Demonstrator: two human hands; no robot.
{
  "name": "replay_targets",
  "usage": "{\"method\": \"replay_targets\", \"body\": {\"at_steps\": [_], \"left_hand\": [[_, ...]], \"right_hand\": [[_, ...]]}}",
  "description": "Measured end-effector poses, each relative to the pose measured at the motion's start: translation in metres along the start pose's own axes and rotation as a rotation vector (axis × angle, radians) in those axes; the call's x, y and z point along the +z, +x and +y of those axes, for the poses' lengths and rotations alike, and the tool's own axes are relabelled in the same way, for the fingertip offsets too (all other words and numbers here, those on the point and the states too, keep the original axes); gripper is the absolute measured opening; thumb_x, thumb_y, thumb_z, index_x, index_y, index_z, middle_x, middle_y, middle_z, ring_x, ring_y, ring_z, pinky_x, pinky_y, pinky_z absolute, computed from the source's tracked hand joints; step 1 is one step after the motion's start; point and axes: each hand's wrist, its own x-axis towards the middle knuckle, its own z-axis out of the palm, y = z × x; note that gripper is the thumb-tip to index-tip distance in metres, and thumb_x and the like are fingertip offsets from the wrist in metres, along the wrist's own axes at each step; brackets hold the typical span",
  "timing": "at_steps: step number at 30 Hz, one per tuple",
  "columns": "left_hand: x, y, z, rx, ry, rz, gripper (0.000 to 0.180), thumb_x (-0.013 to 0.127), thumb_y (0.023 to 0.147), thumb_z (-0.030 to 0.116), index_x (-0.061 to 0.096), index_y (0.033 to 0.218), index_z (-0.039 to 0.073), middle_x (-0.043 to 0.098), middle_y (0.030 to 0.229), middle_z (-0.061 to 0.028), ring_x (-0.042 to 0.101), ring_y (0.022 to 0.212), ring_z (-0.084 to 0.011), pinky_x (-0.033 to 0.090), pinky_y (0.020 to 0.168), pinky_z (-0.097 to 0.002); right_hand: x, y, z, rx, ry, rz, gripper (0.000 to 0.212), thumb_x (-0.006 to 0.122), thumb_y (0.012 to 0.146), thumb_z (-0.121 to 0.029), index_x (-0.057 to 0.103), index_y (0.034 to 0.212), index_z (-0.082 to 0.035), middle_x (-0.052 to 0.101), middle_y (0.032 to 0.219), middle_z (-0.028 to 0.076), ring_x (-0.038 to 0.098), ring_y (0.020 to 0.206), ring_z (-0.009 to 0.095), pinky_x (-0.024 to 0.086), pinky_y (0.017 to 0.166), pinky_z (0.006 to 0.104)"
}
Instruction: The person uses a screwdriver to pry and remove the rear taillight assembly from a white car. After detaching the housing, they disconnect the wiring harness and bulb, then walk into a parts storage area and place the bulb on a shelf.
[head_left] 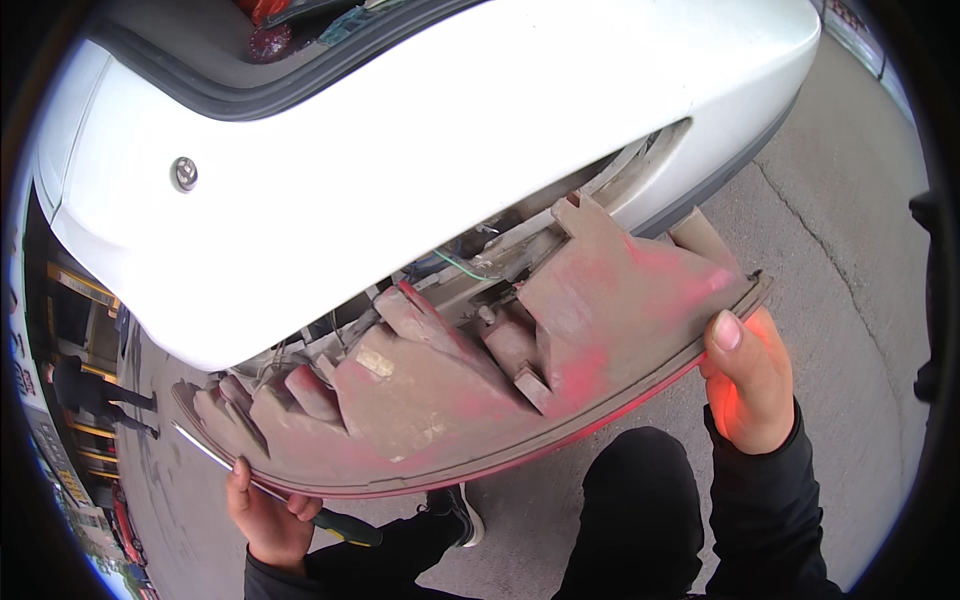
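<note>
A long, curved tail light (450, 405) with a dusty grey-brown back and a red rim spans between my hands, in front of its recess (645, 165) in a white car body (400, 170). My right hand (755, 385) grips its right end, the thumb on top of the edge. Below the left end, my left hand (275, 520) is closed round a screwdriver with a green and yellow handle (348, 529), fingers also on the light's rim. The screwdriver's shaft points up and left. A green wire (462, 265) and dark wiring show behind the light.
A dark bumper edge (720, 180) runs along the car's right side. My knee (640, 500) and shoe (462, 515) are under the light, on grey pavement (830, 330) with a crack. Far left, a person in dark clothes (95, 390) stands near a building front.
</note>
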Motion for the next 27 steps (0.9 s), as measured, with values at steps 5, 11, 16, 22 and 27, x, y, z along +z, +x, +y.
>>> {"method": "replay_targets", "body": {"at_steps": [5, 11, 16, 22, 27], "left_hand": [[-0.026, 0.001, -0.002, -0.039, -0.014, -0.148, 0.042, 0.053, 0.099, 0.045, 0.057, 0.12, 0.009, 0.066, 0.098, -0.0059, 0.044, 0.054, -0.0152, 0.032, 0.046, -0.0282], [-0.043, 0.012, -0.005, -0.066, 0.062, -0.309, 0.04, 0.067, 0.095, 0.04, 0.055, 0.117, 0.009, 0.062, 0.101, -0.007, 0.048, 0.068, -0.0178, 0.034, 0.05, -0.0294], [-0.043, 0.013, -0.006, -0.086, 0.111, -0.44, 0.041, 0.065, 0.096, 0.045, 0.056, 0.105, 0.006, 0.059, 0.082, -0.0112, 0.047, 0.064, -0.0175, 0.035, 0.051, -0.0315], [-0.044, 0.013, -0.01, -0.012, 0.141, -0.414, 0.051, 0.068, 0.095, 0.046, 0.057, 0.113, 0.0, 0.055, 0.077, -0.0115, 0.048, 0.063, -0.0174, 0.038, 0.054, -0.0301], [-0.04, 0.012, -0.007, 0.069, 0.115, -0.43, 0.05, 0.073, 0.092, 0.044, 0.057, 0.112, 0.001, 0.056, 0.078, -0.0112, 0.048, 0.062, -0.0162, 0.039, 0.052, -0.03]], "right_hand": [[-0.011, 0.005, 0.016, 0.105, 0.102, -0.083, 0.072, 0.058, 0.097, -0.046, 0.044, 0.144, 0.007, 0.06, 0.133, 0.016, 0.06, 0.119, 0.026, 0.047, 0.1, 0.0384], [-0.017, 0.002, 0.035, 0.179, 0.292, -0.09, 0.073, 0.058, 0.098, -0.048, 0.038, 0.146, 0.002, 0.058, 0.135, 0.019, 0.064, 0.114, 0.033, 0.058, 0.086, 0.0437], [-0.007, -0.009, 0.053, 0.172, 0.396, -0.133, 0.075, 0.063, 0.096, -0.049, 0.036, 0.148, -0.001, 0.054, 0.14, 0.019, 0.061, 0.121, 0.035, 0.058, 0.085, 0.0493], [0.012, -0.027, 0.087, 0.214, 0.372, -0.234, 0.071, 0.067, 0.096, -0.041, 0.037, 0.149, -0.006, 0.05, 0.146, 0.015, 0.052, 0.133, 0.031, 0.055, 0.09, 0.0496], [0.014, -0.019, 0.102, 0.201, 0.216, -0.213, 0.075, 0.068, 0.094, -0.047, 0.036, 0.149, -0.008, 0.05, 0.147, 0.014, 0.049, 0.134, 0.033, 0.054, 0.091, 0.0522]]}}
